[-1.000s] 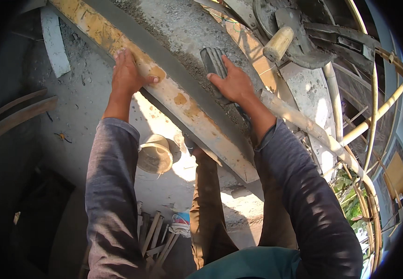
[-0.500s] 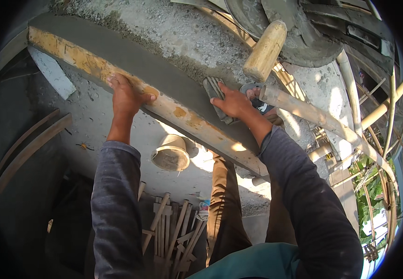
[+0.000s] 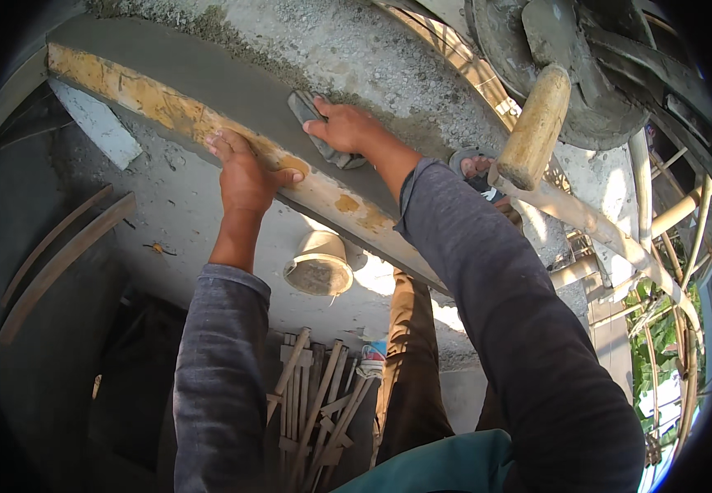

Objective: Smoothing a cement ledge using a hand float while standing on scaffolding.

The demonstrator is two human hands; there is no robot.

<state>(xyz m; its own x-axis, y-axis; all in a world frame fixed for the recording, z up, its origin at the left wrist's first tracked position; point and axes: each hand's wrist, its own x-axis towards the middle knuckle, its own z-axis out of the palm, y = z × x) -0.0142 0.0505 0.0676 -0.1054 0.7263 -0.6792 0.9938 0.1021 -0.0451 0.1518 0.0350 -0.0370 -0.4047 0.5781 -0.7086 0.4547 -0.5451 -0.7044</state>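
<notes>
A long, yellow-stained wooden board (image 3: 146, 97) edges a strip of smooth, wet grey mortar (image 3: 208, 72). My left hand (image 3: 247, 171) is closed on the board, its thumb pressed to the near face and its fingers over the top edge. To the right of it, my right hand (image 3: 349, 130) grips a grey, mortar-coated pad (image 3: 300, 107) that lies flat on the mortar. My palm and fingers hide part of the pad, and its material cannot be made out.
A wooden tool handle (image 3: 538, 127) juts out of a round pan (image 3: 619, 123) holding mortar at the upper right. Bamboo poles (image 3: 610, 223) cross at the right. Below the board are a bucket (image 3: 320, 267), wooden strips (image 3: 311, 403) and a foot in a sandal (image 3: 477, 167) farther right.
My right hand has slid the pad left and up along the mortar, nearer to my left hand. My left hand keeps its hold on the board; the whole view has shifted slightly.
</notes>
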